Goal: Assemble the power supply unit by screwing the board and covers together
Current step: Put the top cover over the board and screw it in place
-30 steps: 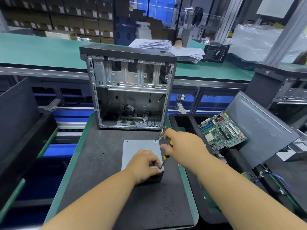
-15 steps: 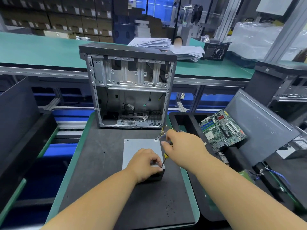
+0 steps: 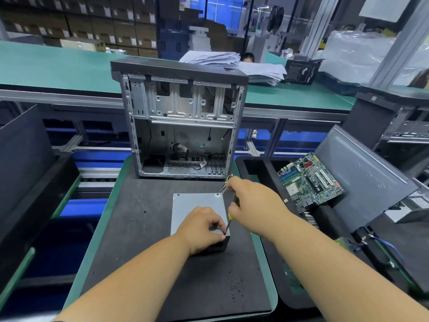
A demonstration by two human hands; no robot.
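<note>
Power supply unit (image 3: 197, 205): grey cover up, under left fingers.
Left hand (image 3: 202, 228): pinching at near-right corner.
Right hand (image 3: 253, 205): grasping screwdriver (image 3: 228, 223), tip beside left fingertips.

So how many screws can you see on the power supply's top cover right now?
2 on the power supply cover: far left corner screw and far right corner screw. The near corners are hidden by the left hand and the screwdriver tip, so more may be there.
</note>
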